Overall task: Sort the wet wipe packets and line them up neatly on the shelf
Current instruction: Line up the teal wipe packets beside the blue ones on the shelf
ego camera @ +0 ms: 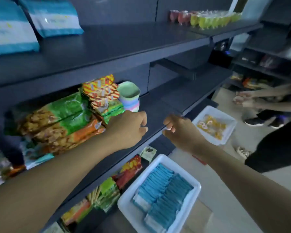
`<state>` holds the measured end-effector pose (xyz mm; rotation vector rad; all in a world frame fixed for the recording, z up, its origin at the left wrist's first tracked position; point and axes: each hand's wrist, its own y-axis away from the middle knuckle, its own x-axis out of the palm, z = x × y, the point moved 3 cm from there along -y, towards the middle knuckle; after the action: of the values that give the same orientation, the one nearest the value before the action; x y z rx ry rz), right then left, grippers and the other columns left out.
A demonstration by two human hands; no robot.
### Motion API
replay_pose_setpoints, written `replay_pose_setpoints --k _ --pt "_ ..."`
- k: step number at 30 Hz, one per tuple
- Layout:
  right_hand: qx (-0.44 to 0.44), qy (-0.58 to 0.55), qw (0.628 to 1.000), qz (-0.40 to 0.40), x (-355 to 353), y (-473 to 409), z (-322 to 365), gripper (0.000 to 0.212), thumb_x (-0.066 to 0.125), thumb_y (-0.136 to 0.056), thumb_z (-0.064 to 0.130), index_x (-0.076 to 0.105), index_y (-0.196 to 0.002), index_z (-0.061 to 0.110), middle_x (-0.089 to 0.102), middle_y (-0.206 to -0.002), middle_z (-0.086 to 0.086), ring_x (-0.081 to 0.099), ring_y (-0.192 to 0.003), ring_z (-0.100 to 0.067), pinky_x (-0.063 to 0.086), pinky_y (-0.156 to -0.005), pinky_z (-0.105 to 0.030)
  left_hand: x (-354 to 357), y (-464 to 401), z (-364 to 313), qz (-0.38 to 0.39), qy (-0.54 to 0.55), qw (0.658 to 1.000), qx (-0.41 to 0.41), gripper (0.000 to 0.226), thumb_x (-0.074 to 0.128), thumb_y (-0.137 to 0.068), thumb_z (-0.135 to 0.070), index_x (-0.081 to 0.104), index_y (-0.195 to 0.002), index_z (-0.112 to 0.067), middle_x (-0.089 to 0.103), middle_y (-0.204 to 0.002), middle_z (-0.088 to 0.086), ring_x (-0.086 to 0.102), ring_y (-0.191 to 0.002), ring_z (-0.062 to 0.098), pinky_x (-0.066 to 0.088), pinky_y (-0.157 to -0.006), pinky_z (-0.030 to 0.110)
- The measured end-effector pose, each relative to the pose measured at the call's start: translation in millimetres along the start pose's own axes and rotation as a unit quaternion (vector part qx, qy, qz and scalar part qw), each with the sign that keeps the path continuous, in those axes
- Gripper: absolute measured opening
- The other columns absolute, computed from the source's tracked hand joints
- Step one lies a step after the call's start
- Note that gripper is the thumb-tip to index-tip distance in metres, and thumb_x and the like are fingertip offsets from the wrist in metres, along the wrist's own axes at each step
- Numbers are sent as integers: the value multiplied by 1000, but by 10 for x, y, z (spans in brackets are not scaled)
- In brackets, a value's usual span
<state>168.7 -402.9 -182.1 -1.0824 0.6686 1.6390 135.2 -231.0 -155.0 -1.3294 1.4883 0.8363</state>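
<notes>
Here, from the head camera, both arms reach toward the dark middle shelf (160, 106). The left hand (129, 128) hovers over it with fingers loosely curled and holds nothing, just beside the stacked snack bags (60, 121) and a pastel cup (129, 96). The right hand (178, 130) hangs at the shelf's front edge, fingers relaxed, also empty. The blue wet wipe packets (163, 197) lie in rows inside a white tray (126, 204) below.
</notes>
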Motion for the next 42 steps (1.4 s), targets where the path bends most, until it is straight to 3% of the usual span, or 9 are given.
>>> replay_pose_setpoints --k 6,11,15,23,26,29,34,39,42 --pt "120 9 982 146 1141 883 -922 27 57 -89 25 56 -114 14 61 -113 -7 59 -103 -26 48 -86 -36 1487 423 49 159 -2 987 8 15 56 -89 -35 53 -100 -26 64 -96 -3 60 -96 23 40 -68 30" --pt "200 -11 952 232 2185 1413 -1634 24 53 -89 13 56 -113 12 62 -116 -8 58 -110 -27 46 -91 -35 2702 782 307 265 -10 964 -28 21 58 -89 -30 53 -108 -22 63 -106 -1 58 -104 22 46 -78 33" --pt "213 -14 932 294 2997 1708 -2065 26 48 -88 6 55 -113 10 62 -116 -9 56 -110 -28 46 -91 -36 3581 1030 560 329 3 942 -75 25 57 -91 -29 50 -113 -21 57 -116 -1 56 -107 23 46 -84 34" --pt "228 -22 926 300 4344 1792 -2527 37 58 -85 10 49 -122 13 59 -120 -8 57 -110 -30 49 -88 -39 4789 1180 854 327 12 938 -113 26 58 -90 -22 50 -114 -17 56 -114 2 56 -106 22 48 -84 41" --pt "233 26 925 300 4652 1780 -2608 34 59 -83 8 50 -116 13 60 -111 -8 56 -103 -32 45 -80 -35 5049 1145 919 318 5 941 -114 25 58 -90 -21 51 -115 -19 57 -117 -1 56 -108 20 49 -83 39" --pt "208 92 923 309 4845 1825 -2631 28 64 -81 11 51 -106 14 62 -104 -5 53 -102 -27 37 -84 -33 5216 1094 968 311 12 944 -114 23 58 -90 -20 52 -112 -19 59 -115 -1 57 -107 20 50 -82 40" --pt "181 142 934 275 5027 1911 -2627 24 68 -82 18 55 -103 14 62 -106 -3 54 -102 -23 39 -87 -32 5364 1019 975 318 9 942 -104 24 59 -91 -21 52 -113 -18 59 -117 -2 57 -107 20 51 -83 41" --pt "172 119 940 269 5023 1888 -2603 22 63 -84 16 55 -104 11 60 -107 -6 53 -102 -25 40 -88 -32 5395 965 978 310 11 945 -106 25 61 -90 -21 53 -114 -18 60 -117 -2 58 -105 20 50 -81 38" --pt "193 58 934 295 5004 1956 -2536 36 61 -87 13 42 -117 11 63 -106 -8 60 -99 -28 44 -81 -33 5412 956 963 313 11 944 -102 26 62 -89 -21 53 -114 -19 60 -117 -2 60 -102 21 51 -79 37"
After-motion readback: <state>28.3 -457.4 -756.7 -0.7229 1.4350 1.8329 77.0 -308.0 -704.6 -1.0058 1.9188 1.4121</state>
